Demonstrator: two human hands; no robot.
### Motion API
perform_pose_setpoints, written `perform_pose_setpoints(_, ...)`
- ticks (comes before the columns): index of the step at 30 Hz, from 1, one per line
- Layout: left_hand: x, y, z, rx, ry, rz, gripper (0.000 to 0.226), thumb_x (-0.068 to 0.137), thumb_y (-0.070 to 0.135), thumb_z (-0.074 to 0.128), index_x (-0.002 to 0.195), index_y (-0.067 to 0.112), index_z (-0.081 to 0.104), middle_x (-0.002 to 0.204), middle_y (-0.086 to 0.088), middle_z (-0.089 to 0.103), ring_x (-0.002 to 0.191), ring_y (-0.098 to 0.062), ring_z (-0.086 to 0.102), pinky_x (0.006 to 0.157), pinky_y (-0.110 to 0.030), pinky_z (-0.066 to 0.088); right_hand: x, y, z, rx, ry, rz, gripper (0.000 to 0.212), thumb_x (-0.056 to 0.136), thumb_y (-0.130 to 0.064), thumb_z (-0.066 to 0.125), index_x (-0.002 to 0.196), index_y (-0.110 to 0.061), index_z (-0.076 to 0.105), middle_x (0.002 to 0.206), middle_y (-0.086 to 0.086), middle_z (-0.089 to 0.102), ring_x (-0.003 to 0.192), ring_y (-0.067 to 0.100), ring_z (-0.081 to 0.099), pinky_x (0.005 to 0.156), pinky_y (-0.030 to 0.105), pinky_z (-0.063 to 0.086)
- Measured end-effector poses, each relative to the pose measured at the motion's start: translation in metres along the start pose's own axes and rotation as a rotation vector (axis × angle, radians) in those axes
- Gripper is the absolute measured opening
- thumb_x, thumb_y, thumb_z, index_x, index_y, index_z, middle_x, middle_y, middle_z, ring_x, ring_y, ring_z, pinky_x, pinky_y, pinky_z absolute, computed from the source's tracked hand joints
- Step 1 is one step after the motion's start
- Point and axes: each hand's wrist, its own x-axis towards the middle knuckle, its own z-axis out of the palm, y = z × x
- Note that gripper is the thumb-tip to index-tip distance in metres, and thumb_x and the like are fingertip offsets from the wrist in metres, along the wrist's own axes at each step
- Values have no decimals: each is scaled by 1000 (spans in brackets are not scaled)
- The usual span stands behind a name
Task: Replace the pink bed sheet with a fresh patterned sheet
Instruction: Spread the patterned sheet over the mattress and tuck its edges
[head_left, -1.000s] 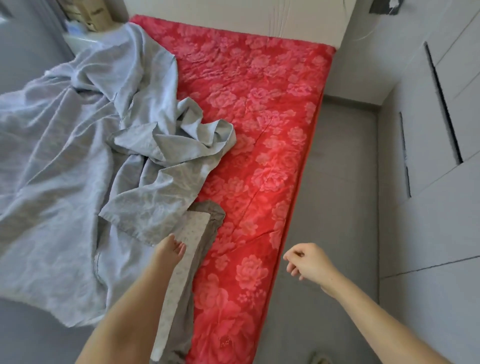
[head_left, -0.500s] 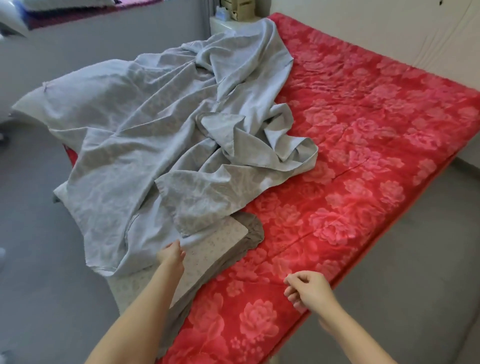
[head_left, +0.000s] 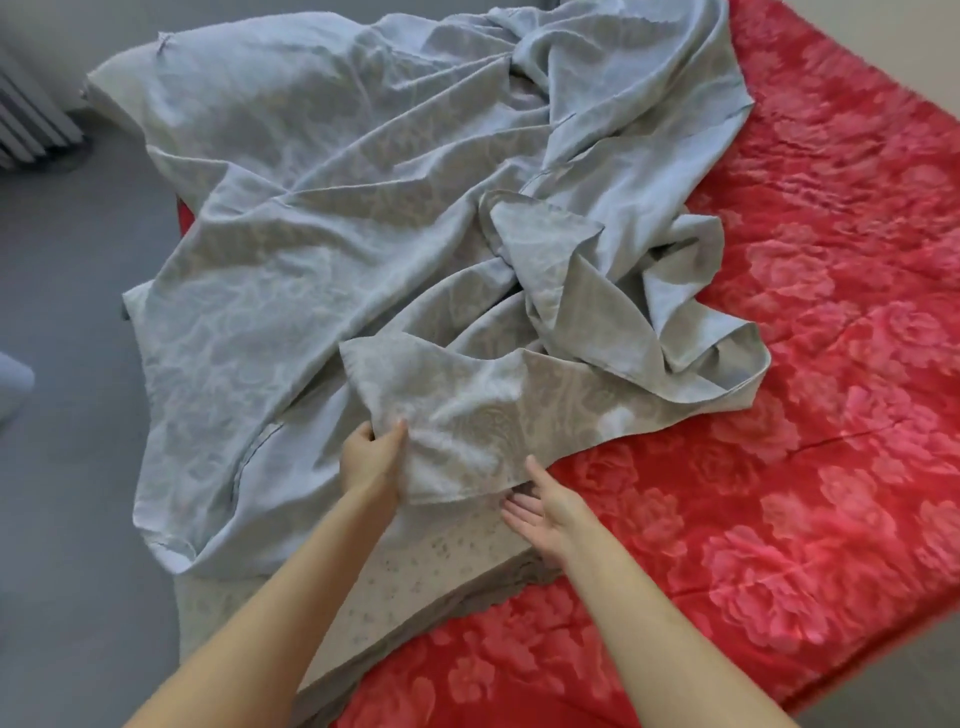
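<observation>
Grey sheet (head_left: 322, 218) lies crumpled at left, one edge hanging over the side. Left hand (head_left: 371, 457) pinches a flap of it, thumb on top. Folded cloth (head_left: 415, 566), dotted, maybe the fresh sheet, sits under that flap. Right hand (head_left: 545, 512) is flat, palm up, fingers straight at the flap's rim, holding nothing. Pink sheet (head_left: 753, 519) is spread flat, bare at right. Step looks like clearing grey sheet off folded cloth. Next needs a second grip, then a lift.

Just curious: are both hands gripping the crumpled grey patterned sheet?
No, only the left hand grips the grey sheet; the right hand is open.
</observation>
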Motion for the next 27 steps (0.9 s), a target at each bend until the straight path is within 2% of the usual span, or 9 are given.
perform_pose_setpoints(2, -25, 13, -17, -60, -66, 26, 3, 92, 19, 60, 91, 16, 62, 86, -4, 67, 77, -23, 67, 65, -35, 55, 13, -13, 15, 163, -13, 60, 56, 90, -28, 63, 133, 1, 43, 129, 22, 52, 124, 33, 49, 94, 41, 48)
perform_pose_setpoints(5, -58, 35, -45, -87, -83, 123, 4, 93, 17, 59, 94, 16, 62, 83, -2, 69, 71, -18, 68, 52, -29, 55, 3, -27, 37, 107, 60, 0, 23, 89, -11, 63, 110, -3, 59, 81, 15, 69, 72, 28, 68, 50, 35, 56)
perform_pose_setpoints(7, -77, 50, -63, -85, -11, 185, 6, 94, 16, 57, 90, 16, 61, 82, -2, 67, 70, -17, 67, 51, -27, 53, -16, -28, 41, -167, 213, -110, 11, 84, 3, 60, 93, -2, 60, 58, 12, 62, 47, 25, 61, 35, 25, 48)
perform_pose_setpoints(10, -101, 70, -91, -84, 125, 172, 12, 93, 16, 58, 81, 12, 58, 83, -9, 64, 75, -23, 64, 56, -29, 50, -85, -16, 44, -1008, 330, -463, 8, 74, 0, 55, 71, -6, 52, 72, 11, 62, 65, 27, 62, 54, 29, 52)
perform_pose_setpoints(12, -132, 81, -113, -79, 165, 162, 14, 89, 14, 63, 80, 6, 60, 87, -18, 65, 79, -32, 65, 63, -37, 55, -160, 2, 36, -1716, 208, -603, 19, 77, -3, 51, 63, -12, 41, 67, 6, 54, 64, 26, 54, 49, 24, 39)
perform_pose_setpoints(15, -185, 87, -132, -20, 192, 224, 17, 86, 14, 67, 73, 3, 62, 78, -17, 65, 73, -32, 64, 65, -40, 56, -259, 27, 18, -2210, -1, -764, 31, 79, 2, 47, 58, -12, 28, 57, 3, 33, 48, 18, 32, 44, 23, 22)
perform_pose_setpoints(18, -257, 94, -147, 35, 223, 387, 23, 87, 17, 66, 65, 11, 62, 63, -5, 60, 52, -13, 58, 49, -24, 45, -334, 57, -1, -2343, -406, -896, 35, 75, 2, 50, 52, -9, 26, 49, 4, 27, 45, 17, 23, 46, 21, 17)
perform_pose_setpoints(20, -330, 95, -173, 74, 301, 531, 23, 87, 19, 65, 65, 15, 62, 63, -2, 59, 51, -10, 55, 53, -23, 45, -389, 86, -20, -2387, -619, -954, 37, 75, 2, 49, 49, -10, 25, 47, 6, 22, 46, 19, 20, 48, 22, 17)
perform_pose_setpoints(27, -525, 81, -306, 128, 601, 815, 18, 80, 28, 71, 65, 20, 64, 63, 1, 61, 64, -20, 57, 66, -34, 50, -509, 171, -36, -2503, -931, -1068, 37, 89, -11, 45, 53, -7, 53, 50, 0, 59, 42, 11, 51, 42, 18, 38)
